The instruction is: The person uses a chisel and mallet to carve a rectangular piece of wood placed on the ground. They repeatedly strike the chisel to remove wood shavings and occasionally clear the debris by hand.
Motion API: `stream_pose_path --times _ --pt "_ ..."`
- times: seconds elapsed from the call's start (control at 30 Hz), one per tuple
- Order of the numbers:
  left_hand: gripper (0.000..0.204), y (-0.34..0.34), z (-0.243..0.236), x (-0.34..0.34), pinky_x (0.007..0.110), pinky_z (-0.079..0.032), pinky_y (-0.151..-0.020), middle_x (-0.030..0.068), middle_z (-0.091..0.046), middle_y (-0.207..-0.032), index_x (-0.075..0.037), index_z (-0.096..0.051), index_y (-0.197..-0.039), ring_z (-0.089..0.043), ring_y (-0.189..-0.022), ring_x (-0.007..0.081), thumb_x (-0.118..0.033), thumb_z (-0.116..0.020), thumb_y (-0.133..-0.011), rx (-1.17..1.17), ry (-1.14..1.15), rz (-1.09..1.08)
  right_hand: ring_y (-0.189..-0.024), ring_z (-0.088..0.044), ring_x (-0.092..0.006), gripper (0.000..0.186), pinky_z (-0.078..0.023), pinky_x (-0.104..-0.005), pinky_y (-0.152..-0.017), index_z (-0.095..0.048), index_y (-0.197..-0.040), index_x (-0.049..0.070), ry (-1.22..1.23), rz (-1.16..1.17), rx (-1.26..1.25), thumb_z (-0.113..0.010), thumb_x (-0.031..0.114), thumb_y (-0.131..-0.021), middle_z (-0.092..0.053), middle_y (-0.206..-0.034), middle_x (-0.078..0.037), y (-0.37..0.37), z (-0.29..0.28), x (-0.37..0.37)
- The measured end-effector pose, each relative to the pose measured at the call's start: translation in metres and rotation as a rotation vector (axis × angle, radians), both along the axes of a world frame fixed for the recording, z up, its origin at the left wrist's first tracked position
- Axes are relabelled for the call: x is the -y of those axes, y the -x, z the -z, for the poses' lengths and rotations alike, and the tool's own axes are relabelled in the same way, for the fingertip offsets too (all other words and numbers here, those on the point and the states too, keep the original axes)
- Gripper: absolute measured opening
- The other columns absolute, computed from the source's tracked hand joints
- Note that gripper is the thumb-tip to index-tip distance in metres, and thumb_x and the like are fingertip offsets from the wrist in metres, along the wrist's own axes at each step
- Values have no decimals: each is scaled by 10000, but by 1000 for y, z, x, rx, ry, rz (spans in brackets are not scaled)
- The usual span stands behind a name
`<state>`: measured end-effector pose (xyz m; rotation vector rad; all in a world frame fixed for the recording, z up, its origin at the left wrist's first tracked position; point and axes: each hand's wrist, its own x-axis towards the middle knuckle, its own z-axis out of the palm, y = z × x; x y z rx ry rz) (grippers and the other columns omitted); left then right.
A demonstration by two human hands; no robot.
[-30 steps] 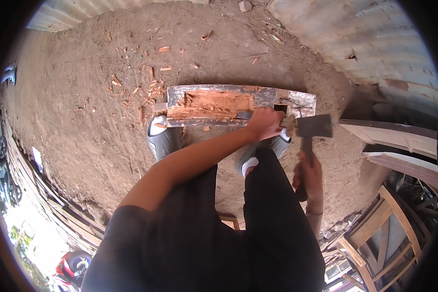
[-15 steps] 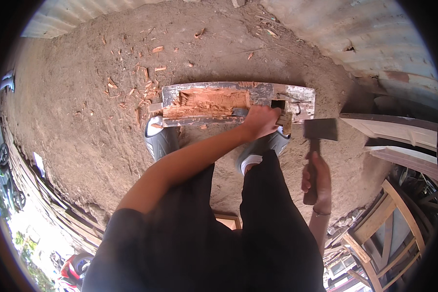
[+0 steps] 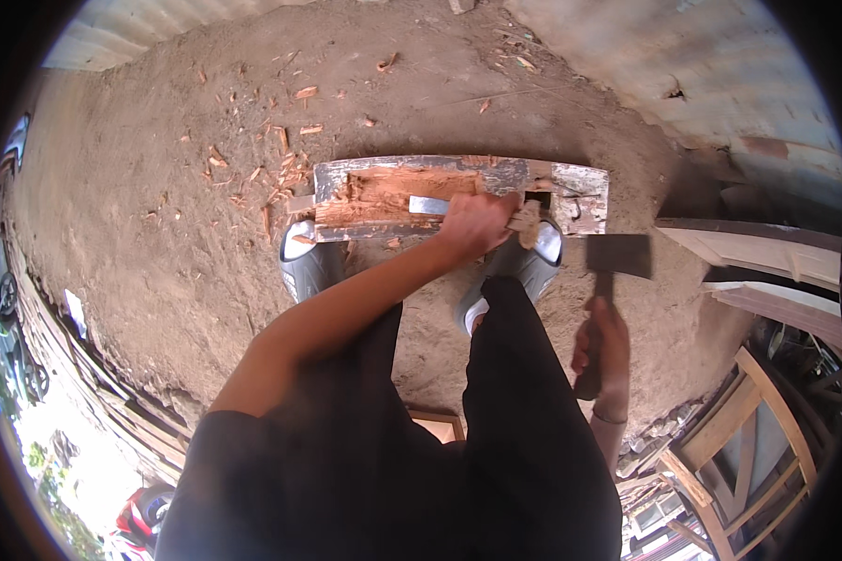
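A weathered wooden beam (image 3: 571, 192) lies on the dirt in front of my feet, its top chopped open to raw orange wood. My left hand (image 3: 477, 224) grips a flat steel chisel (image 3: 430, 205) whose blade lies along the cut. My right hand (image 3: 603, 346) holds the wooden handle of a hammer, whose dark square head (image 3: 619, 254) hangs to the right of the beam, below its right end. My grey shoes (image 3: 307, 266) stand against the beam's near side.
Wood chips (image 3: 276, 168) are scattered on the dirt left of the beam. Pale boards (image 3: 748, 248) lie at the right. A wooden frame (image 3: 748, 439) stands at the lower right. A corrugated metal wall (image 3: 702, 65) runs along the top right.
My right hand has drawn the hammer down and back from the beam's right end. My left hand has stayed on the chisel.
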<state>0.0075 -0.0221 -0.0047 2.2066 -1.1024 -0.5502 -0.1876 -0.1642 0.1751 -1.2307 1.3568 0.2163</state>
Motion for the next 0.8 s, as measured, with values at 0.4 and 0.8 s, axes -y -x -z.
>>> stream_pose_path --times 0.4,0.8 --pt "368 9 -14 21 475 -538 -652 156 -688 -793 -29 -584 -994 -704 -758 367 -260 -786 -792 -78 266 182 -397 -390 -76 345 -341 -229 -339 -504 -1164 104 27 292 263 -485 436 -1071 -415 -608 12 -14 -29 -20" --pt "274 -9 -17 26 509 -541 -725 219 -667 -717 -21 -645 -854 -685 -783 430 -227 -734 -697 -215 272 134 -370 -394 -92 427 -338 -249 -324 -490 -1154 60 56 132 258 -469 477 -1066 -426 -590 -2 -30 -36 -18"
